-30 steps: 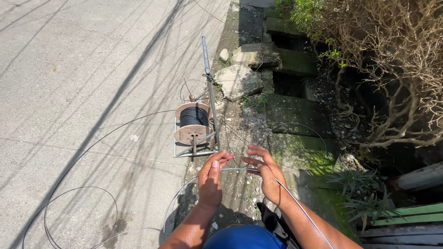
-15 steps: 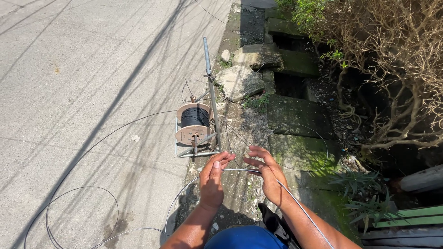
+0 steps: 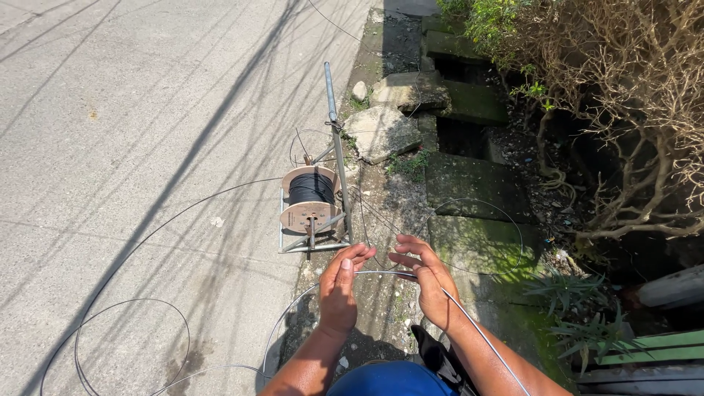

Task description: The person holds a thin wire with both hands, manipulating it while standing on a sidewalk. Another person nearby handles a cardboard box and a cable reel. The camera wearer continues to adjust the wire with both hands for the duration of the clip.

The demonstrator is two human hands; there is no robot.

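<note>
Left hand [image 3: 339, 293]: fingers curled, pinching the thin grey cable [image 3: 381, 273].
Right hand [image 3: 429, 282]: fingers closed on the same cable — it runs back past the wrist.
Cable: taut between both hands, above the pavement edge.
Cable reel [image 3: 311, 198]: on its metal stand, just ahead.

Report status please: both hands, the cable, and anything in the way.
Left hand and right hand both pinch the thin grey cable between them. Cable loops lie on the pavement. Cable reel on its stand ahead, untouched.
</note>
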